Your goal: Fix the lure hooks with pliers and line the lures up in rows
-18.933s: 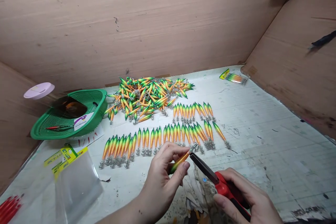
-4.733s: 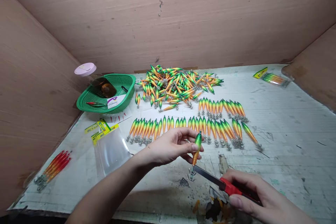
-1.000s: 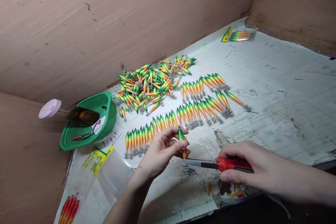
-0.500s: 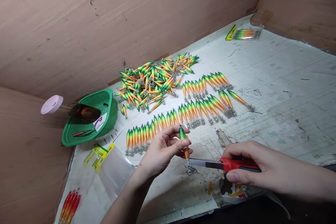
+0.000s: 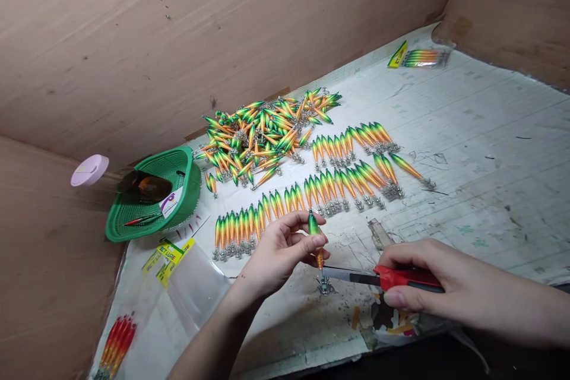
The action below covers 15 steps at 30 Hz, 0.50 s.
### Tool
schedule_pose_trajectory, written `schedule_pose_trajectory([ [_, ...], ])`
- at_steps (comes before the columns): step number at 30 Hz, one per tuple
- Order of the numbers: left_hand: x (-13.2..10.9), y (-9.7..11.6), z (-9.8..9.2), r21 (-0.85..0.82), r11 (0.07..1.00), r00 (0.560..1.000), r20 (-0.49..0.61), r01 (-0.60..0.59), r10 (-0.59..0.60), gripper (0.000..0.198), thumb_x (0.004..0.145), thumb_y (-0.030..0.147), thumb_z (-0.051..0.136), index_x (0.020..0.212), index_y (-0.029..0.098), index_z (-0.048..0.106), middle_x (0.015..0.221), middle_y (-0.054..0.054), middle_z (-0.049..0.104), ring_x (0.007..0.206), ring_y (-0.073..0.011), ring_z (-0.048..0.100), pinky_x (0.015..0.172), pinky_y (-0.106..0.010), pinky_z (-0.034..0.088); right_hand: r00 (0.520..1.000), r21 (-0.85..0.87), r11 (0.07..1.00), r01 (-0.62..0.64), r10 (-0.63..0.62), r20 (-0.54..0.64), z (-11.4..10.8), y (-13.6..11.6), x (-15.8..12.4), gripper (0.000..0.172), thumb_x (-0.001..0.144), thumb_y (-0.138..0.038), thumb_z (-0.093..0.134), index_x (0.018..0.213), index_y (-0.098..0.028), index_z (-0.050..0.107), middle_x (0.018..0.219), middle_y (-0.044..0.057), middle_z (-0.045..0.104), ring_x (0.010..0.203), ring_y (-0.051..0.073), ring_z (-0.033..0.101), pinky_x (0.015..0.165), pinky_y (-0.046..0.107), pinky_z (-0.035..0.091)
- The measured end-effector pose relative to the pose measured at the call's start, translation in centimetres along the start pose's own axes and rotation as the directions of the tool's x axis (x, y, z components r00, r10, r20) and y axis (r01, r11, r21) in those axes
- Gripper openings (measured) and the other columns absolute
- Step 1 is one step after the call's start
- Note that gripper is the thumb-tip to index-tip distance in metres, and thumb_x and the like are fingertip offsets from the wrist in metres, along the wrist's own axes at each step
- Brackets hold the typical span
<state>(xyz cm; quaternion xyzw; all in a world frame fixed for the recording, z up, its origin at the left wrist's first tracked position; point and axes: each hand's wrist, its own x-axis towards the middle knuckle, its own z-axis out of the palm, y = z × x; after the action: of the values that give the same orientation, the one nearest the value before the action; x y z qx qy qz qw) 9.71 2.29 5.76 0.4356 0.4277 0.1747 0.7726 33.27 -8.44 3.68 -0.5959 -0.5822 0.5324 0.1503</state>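
Between the thumb and fingers of my left hand (image 5: 285,249) is a green-and-orange fishing lure (image 5: 313,224), held upright with its ring of metal hooks (image 5: 325,287) pointing down. My right hand (image 5: 427,279) is wrapped round the red handle of a utility knife (image 5: 403,278). The knife's blade reaches left to the lure's lower end, just above the hooks, and seems to touch it there. Behind my left hand, similar lures (image 5: 238,231) lie side by side in rows. A large heap of the same lures (image 5: 262,136) rests farther back.
At left stands a green basket (image 5: 192,190) holding a dark brown object and a red lure. Clear packets with yellow headers (image 5: 196,282) and a bundle of red lures (image 5: 116,341) lie in front. A filled packet (image 5: 421,58) is at the back right. Board walls enclose the table.
The whole view has shifted slightly. My hands, the lure and the knife keep nearly the same positions relative to each other, with the blade still at the lure's lower end.
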Motion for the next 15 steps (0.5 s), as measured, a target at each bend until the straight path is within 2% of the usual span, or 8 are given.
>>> schedule_pose_trajectory([
  [6, 0.0, 0.0, 0.2, -0.009, 1.0, 0.998, -0.057, -0.029, 0.028, 0.043, 0.066, 0.037, 0.09, 0.094, 0.015, 0.067, 0.073, 0.001, 0.065, 0.065, -0.0121, 0.07, 0.055, -0.018, 0.054, 0.995, 0.062, 0.998, -0.014, 0.008, 0.099, -0.2, -0.7, 0.2, 0.036, 0.083, -0.058, 0.062, 0.078, -0.023, 0.069, 0.073, 0.0, 0.066, 0.071, 0.02, 0.062, 0.063, 0.024, 0.047],
  [10, 0.0, -0.1, 0.1, -0.076, 0.996, 0.994, -0.105, -0.043, 0.035, 0.046, 0.062, 0.038, 0.092, 0.093, 0.015, 0.066, 0.078, 0.0, 0.068, 0.065, -0.0135, 0.072, 0.057, -0.02, 0.057, 0.999, 0.031, 0.999, 0.036, -0.036, 0.006, -1.0, -0.7, 0.0, 0.035, 0.083, -0.057, 0.062, 0.077, -0.023, 0.07, 0.077, 0.001, 0.069, 0.075, 0.022, 0.064, 0.066, 0.025, 0.049],
  [13, -0.2, -0.6, -0.5, -0.166, 0.975, 0.959, -0.266, -0.146, 0.098, 0.05, 0.059, 0.038, 0.094, 0.094, 0.017, 0.064, 0.084, 0.0, 0.07, 0.073, -0.0161, 0.074, 0.065, -0.023, 0.059, 0.99, 0.036, 0.995, 0.094, -0.09, -0.107, -1.4, -0.2, -0.4, 0.035, 0.084, -0.057, 0.062, 0.075, -0.024, 0.069, 0.072, 0.001, 0.068, 0.068, 0.021, 0.063, 0.06, 0.025, 0.05],
  [15, -0.6, -1.3, -0.6, -0.248, 0.941, 0.902, -0.416, -0.231, 0.112, 0.054, 0.056, 0.039, 0.095, 0.091, 0.018, 0.061, 0.078, 0.002, 0.069, 0.072, -0.0145, 0.073, 0.062, -0.019, 0.057, 0.971, 0.048, 0.989, 0.139, -0.127, -0.202, -1.1, 0.1, -0.6, 0.037, 0.085, -0.058, 0.06, 0.072, -0.024, 0.068, 0.068, 0.001, 0.066, 0.062, 0.019, 0.062, 0.056, 0.025, 0.05],
])
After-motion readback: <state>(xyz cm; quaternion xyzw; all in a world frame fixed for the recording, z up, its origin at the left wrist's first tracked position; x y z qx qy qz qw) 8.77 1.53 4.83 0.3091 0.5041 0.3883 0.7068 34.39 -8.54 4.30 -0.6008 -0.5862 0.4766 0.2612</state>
